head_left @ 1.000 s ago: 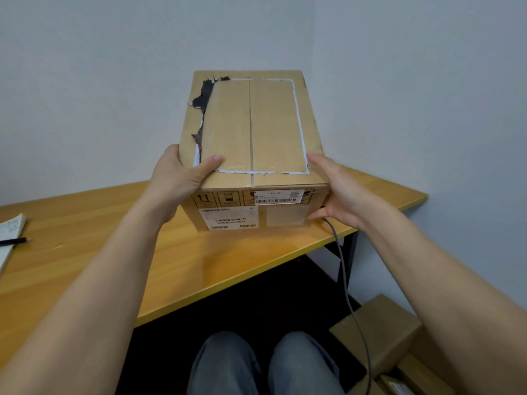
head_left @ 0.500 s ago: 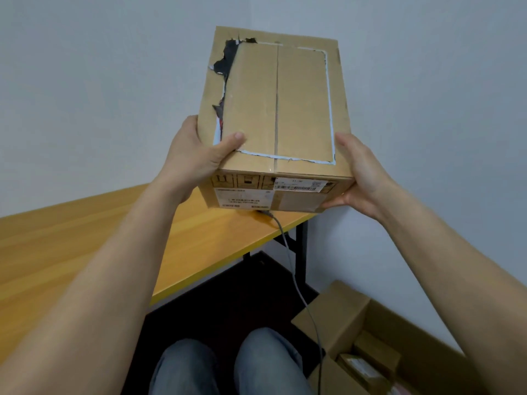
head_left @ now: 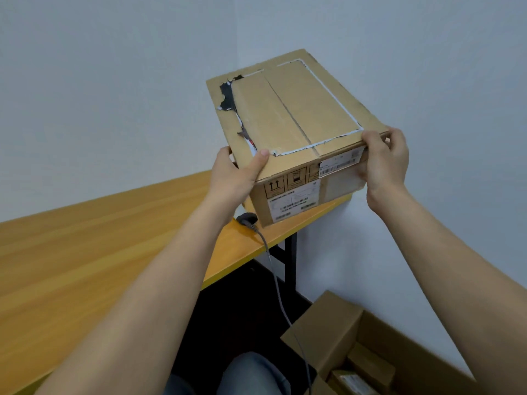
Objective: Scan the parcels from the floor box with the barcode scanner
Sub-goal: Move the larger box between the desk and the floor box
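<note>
Two plain pale walls [head_left: 114,81] met in a corner at the far right — evenly lit. A wooden table [head_left: 71,266] with a yellow edge stood on a black leg [head_left: 290,263] above a dark floor [head_left: 242,309].

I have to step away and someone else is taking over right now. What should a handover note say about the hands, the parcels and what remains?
Left hand: grips the near left corner of the cardboard parcel.
Right hand: grips its near right corner.
The parcel is held in the air, tilted, above the right end of the table; its barcode labels face the wearer.
The barcode scanner lies on the table under the parcel, cable hanging to the floor; no hand holds it.
The floor box at lower right holds more parcels.
Done: parcel lifted. Whether it is scanned cannot be told.
Left: scan the remaining parcels.
</note>
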The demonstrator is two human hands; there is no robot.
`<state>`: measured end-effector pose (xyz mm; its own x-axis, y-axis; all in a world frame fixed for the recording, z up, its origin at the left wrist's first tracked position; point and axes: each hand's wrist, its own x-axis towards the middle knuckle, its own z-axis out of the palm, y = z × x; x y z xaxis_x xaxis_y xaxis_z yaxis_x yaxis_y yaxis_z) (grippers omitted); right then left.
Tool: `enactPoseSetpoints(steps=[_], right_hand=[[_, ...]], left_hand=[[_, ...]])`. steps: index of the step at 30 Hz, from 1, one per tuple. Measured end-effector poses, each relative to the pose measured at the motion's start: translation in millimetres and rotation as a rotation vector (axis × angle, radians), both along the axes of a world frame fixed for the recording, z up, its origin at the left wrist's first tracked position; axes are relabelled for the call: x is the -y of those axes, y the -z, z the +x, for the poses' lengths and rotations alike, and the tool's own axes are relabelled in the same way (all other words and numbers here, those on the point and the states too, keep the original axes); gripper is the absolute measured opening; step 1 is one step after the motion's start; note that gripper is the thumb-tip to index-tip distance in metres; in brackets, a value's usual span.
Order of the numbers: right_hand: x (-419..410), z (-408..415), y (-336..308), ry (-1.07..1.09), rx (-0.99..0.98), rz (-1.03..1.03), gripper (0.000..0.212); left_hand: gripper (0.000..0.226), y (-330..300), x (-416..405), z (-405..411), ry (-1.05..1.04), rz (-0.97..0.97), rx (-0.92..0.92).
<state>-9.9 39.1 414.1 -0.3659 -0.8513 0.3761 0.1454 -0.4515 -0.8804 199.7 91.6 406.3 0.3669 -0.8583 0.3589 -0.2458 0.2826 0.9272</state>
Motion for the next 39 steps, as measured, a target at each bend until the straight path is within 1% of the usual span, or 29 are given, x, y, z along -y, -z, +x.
enactPoseSetpoints(steps=[4, 8, 10, 12, 15, 17, 18, 21, 22, 24, 25, 26, 27, 29, 30, 32, 33, 35, 37, 39], right_hand=[[35.8, 1.1, 6.4, 0.046, -0.029, -0.035, 0.026], [71.9, 1.4, 24.9, 0.081, -0.086, 0.020, 0.041], [88.2, 1.0, 36.7, 0.074, -0.098, 0.067, 0.048], [103.9, 0.6, 49.3, 0.065, -0.128, 0.087, 0.050], [120.8, -0.2, 63.2, 0.003, -0.180, 0.138, 0.054], [136.9, -4.5, 74.6, -0.040, -0.184, 0.185, 0.064], [144.4, -8.4, 83.4, -0.073, -0.186, 0.201, 0.068], [160.9, -19.6, 111.0, -0.192, -0.189, 0.211, 0.072], [153.8, -18.8, 110.9, -0.207, -0.185, 0.217, 0.075], [143.9, -16.8, 110.3, -0.193, -0.196, 0.235, 0.074], [142.0, -17.8, 114.0, -0.178, -0.184, 0.240, 0.067], [141.2, -19.5, 118.2, -0.158, -0.161, 0.247, 0.057], [137.9, -23.9, 125.9, -0.125, -0.142, 0.260, 0.047], [131.3, -32.7, 141.4, -0.048, -0.143, 0.301, 0.036], [129.7, -39.8, 153.2, -0.015, -0.143, 0.336, 0.034], [123.2, -58.1, 184.9, 0.040, -0.156, 0.422, 0.033], [119.2, -67.2, 202.9, 0.054, -0.166, 0.462, 0.032], [109.4, -86.8, 241.3, 0.076, -0.187, 0.541, 0.031], [100.2, -105.4, 281.0, 0.087, -0.185, 0.626, 0.030], [92.4, -123.7, 321.6, 0.108, -0.185, 0.719, 0.027]], left_hand=[[0.053, 12.1, 35.4, -10.0, 0.007, 0.020, -0.083], [0.038, 24.1, 67.7, -12.2, 0.014, 0.049, -0.080], [0.035, 31.9, 81.0, -9.9, 0.008, 0.069, -0.051], [0.036, 38.9, 93.8, -7.4, 0.003, 0.086, -0.027], [0.042, 41.3, 111.0, -5.8, -0.028, 0.109, -0.012], [0.054, 40.1, 122.9, -8.0, -0.048, 0.146, 0.011], [0.055, 40.1, 127.9, -9.6, -0.046, 0.154, 0.019], [0.050, 40.8, 137.9, -21.4, -0.080, 0.112, 0.027], [0.046, 40.8, 137.6, -26.3, -0.153, 0.056, 0.091], [0.037, 42.4, 133.7, -36.9, -0.384, -0.141, 0.409], [0.034, 46.4, 129.7, -43.1, -0.465, -0.261, 0.575], [0.034, 51.4, 124.8, -50.6, -0.493, -0.377, 0.696], [0.035, 62.2, 120.6, -61.4, -0.463, -0.478, 0.776], [0.033, 85.5, 108.5, -83.1, -0.290, -0.653, 0.905], [0.029, 100.6, 103.3, -94.4, -0.162, -0.702, 0.969], [0.021, 138.6, 94.5, -115.5, 0.108, -0.711, 1.118], [0.017, 159.2, 91.4, -124.3, 0.229, -0.668, 1.188], [0.013, 201.6, 86.3, -141.5, 0.439, -0.498, 1.274], [0.009, 242.4, 82.2, -155.5, 0.580, -0.294, 1.295], [0.005, 286.1, 81.5, -166.6, 0.665, -0.108, 1.257]])
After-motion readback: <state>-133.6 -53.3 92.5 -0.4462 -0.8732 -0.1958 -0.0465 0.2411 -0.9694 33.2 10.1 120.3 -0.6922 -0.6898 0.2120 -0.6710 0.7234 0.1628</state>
